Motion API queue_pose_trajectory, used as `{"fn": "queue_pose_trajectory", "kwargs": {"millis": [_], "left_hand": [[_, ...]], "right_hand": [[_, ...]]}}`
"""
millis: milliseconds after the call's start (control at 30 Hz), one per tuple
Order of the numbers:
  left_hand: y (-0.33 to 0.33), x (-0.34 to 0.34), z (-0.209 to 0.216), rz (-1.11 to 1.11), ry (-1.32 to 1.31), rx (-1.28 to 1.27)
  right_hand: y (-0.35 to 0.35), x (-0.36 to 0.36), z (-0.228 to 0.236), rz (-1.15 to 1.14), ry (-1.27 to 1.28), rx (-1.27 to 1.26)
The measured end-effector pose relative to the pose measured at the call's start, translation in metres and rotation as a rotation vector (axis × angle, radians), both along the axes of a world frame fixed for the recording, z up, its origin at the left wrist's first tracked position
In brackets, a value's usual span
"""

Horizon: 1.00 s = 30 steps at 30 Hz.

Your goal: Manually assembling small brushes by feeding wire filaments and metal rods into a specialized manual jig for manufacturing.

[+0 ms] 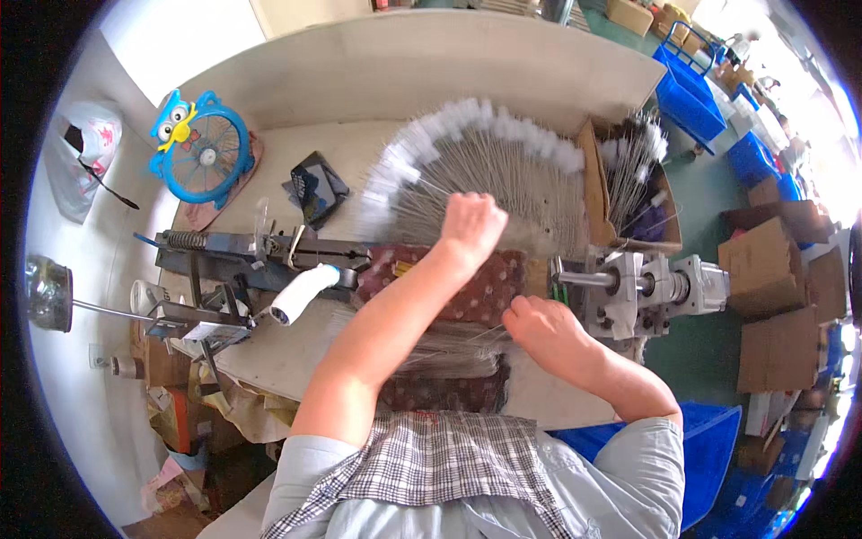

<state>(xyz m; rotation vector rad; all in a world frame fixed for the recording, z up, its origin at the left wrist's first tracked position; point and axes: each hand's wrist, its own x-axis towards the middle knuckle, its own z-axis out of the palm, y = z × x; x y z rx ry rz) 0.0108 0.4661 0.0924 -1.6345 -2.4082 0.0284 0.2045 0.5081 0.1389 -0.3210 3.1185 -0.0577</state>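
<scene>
My left hand [474, 226] is closed in a fist above the near side of a wide fan of thin wire-stemmed brushes [503, 171]. White bristle tufts tip the brushes along the far edge. What the fist holds, if anything, is hidden. My right hand [549, 334] is closed in a pinch beside a metal clamping machine with a shaft [642, 283]. Thin wires run to its fingertips from a bundle of thin wires [449, 350] on the near side of the table. A dark red spotted cloth [489, 283] lies between the hands.
A cardboard box of brushes [597, 180] stands right of the fan. A blue owl-shaped electric fan [206, 153] and a dark folded packet [316, 189] are at the left. A steel rail fixture [215, 251] with a white-wrapped handle [305, 292] lies nearer. A blue bin [714, 449] is at lower right.
</scene>
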Motion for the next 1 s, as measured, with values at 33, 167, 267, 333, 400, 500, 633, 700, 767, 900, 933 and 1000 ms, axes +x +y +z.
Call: {"fn": "queue_pose_trajectory", "kwargs": {"millis": [33, 167, 267, 333, 400, 500, 633, 700, 767, 900, 933, 1000], "left_hand": [[-0.006, -0.005, 0.000, 0.005, -0.032, 0.014], [-0.063, 0.023, 0.043, -0.094, -0.134, 0.310], [-0.103, 0.057, 0.087, -0.288, -0.120, 0.446], [-0.121, 0.069, 0.089, -0.394, -0.208, 0.564], [-0.137, 0.069, 0.085, -0.407, -0.346, 0.576], [-0.161, 0.060, 0.063, -0.324, -0.436, 0.626], [-0.183, 0.058, 0.034, -0.121, -0.752, 0.670], [-0.189, 0.061, 0.031, -0.071, -0.880, 0.623], [-0.187, 0.062, 0.020, 0.087, -1.209, 0.584], [-0.197, 0.057, 0.002, 0.351, -1.643, 0.676], [-0.204, 0.054, -0.002, 0.438, -1.717, 0.778], [-0.216, 0.046, -0.005, 0.539, -1.772, 0.891]], "right_hand": [[0.005, -0.003, 0.003, -0.007, 0.012, 0.004], [0.025, -0.014, 0.023, 0.033, 0.143, 0.188], [0.041, -0.027, 0.028, -0.021, 0.282, 0.220], [0.055, -0.038, 0.027, -0.137, 0.309, 0.131], [0.063, -0.039, 0.027, -0.307, 0.107, -0.040], [0.066, -0.036, 0.044, -0.491, -0.133, -0.348], [0.042, -0.052, 0.058, -0.319, -0.044, -0.337], [0.019, -0.078, 0.055, -0.125, 0.054, -0.389], [-0.007, -0.103, 0.042, -0.031, 0.122, -0.474], [-0.044, -0.138, 0.004, 0.024, 0.274, -0.593], [-0.049, -0.143, -0.002, 0.004, 0.376, -0.587], [-0.054, -0.148, -0.009, -0.003, 0.379, -0.560]]}}
